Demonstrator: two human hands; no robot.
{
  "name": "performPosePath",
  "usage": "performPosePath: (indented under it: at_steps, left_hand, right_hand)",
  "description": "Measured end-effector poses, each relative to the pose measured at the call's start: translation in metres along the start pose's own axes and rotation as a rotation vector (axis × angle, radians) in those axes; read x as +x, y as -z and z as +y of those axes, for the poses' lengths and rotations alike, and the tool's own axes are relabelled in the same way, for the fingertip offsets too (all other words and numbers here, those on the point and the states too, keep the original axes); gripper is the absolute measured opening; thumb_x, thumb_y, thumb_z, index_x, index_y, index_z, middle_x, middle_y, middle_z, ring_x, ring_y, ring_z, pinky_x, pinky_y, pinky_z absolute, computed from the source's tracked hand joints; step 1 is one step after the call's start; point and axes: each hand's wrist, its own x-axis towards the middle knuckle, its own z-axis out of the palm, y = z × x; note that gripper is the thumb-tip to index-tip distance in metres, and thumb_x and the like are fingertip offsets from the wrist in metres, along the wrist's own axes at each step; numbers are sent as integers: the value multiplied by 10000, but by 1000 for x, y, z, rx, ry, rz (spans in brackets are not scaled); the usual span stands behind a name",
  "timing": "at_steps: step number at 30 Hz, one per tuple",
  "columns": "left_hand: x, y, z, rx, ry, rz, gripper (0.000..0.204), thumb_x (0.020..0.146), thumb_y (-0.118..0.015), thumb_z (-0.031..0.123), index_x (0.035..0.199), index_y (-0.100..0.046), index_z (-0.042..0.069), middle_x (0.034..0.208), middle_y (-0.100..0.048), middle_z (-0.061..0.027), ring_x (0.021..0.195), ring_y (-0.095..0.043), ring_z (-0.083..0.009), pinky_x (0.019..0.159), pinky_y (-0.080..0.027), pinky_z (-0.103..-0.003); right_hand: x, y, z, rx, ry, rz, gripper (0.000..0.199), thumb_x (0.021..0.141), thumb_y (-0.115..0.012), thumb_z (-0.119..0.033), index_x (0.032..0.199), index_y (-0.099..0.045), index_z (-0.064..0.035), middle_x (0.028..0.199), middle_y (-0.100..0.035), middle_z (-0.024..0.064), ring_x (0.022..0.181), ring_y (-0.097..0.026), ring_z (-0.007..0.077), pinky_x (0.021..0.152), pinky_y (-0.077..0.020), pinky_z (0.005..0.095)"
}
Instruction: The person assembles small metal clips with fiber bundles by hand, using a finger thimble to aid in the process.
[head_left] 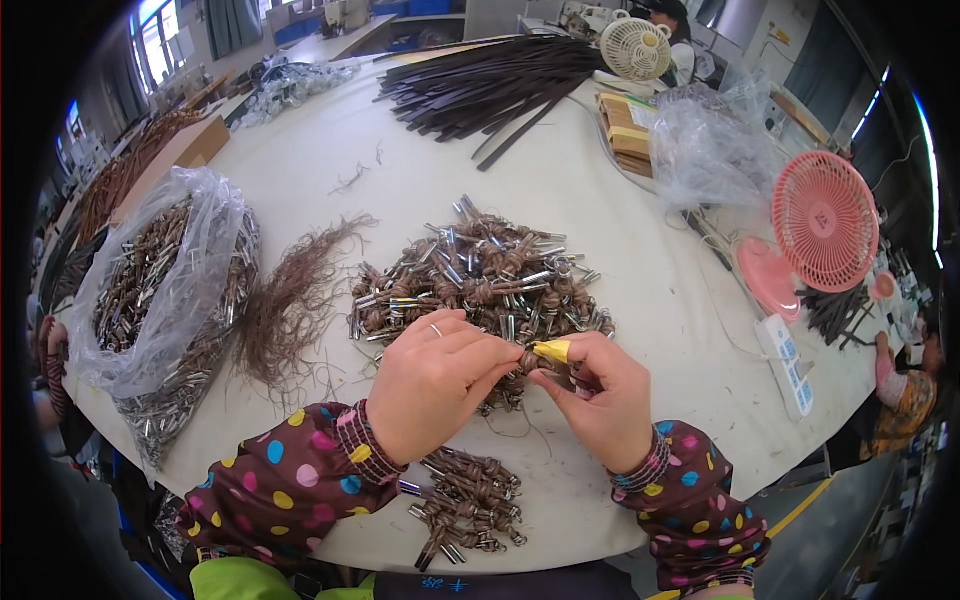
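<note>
Over the middle of the white table, my left hand [428, 372] and my right hand [606, 402] meet, both with fingers pinched. Between their fingertips is a small brown knotted cord [537, 364], mostly covered by the fingers. A yellow piece [553, 350] shows at my right index finger; whether it is tape on the finger or part of a tool I cannot tell. Just beyond my hands rises a heap of brown knotted cords with silver metal tube ends [470, 265]. A smaller pile of the same pieces [470, 505] lies between my forearms, near the table's front edge.
A clear plastic bag [165, 300] full of similar pieces stands at left, beside loose brown thread [295, 290]. Dark strips [490, 85] lie at the far side. At right are a pink fan [825, 222], a white power strip [784, 366] and another plastic bag [715, 150].
</note>
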Motion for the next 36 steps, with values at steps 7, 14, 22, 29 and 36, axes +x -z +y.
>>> performPosePath:
  at_steps: [7, 14, 22, 29, 36]
  left_hand:
    - [-1, 0, 3, 43, 24, -21, 89, 832, -646, 23, 917, -655, 46, 774, -671, -59, 739, -672, -188, 808, -541, -365]
    - [-4, 0, 2, -415, 355, -73, 73, 867, -607, 12, 935, -583, 2, 813, -644, -97, 711, -654, -165, 636, -520, -248]
    - [-2, 0, -4, -83, 60, -12, 123, 791, -654, -6, 888, -590, 36, 802, -606, -104, 732, -610, -261, 638, -495, -328]
    - [0, 3, -2, -2, 9, -12, 141, 774, -678, 14, 876, -591, 58, 766, -582, -83, 707, -592, -260, 630, -487, -333]
    - [-1, 1, -4, 86, -60, -27, 118, 804, -673, 88, 856, -568, 82, 755, -547, -34, 730, -588, -204, 607, -497, -313]
  right_hand:
    - [-3, -3, -3, 35, -12, 47, 202, 795, -758, -61, 969, -656, -36, 886, -636, 28, 615, -547, 44, 513, -436, 200]
    - [3, 2, 4, 390, -252, -59, 319, 871, -715, -220, 1039, -588, 19, 897, -618, 12, 627, -515, 34, 545, -424, 212]
    - [22, 26, -24, -444, 158, -193, 312, 834, -704, -351, 922, -568, -84, 835, -568, 33, 647, -593, 193, 537, -462, 302]
    - [32, 22, -33, -818, 422, -238, 227, 786, -709, -276, 807, -537, -130, 737, -496, 5, 618, -583, 172, 509, -457, 318]
    - [34, 23, -38, -900, 498, -276, 209, 775, -699, -276, 817, -543, -144, 735, -499, -11, 624, -583, 135, 504, -454, 294]
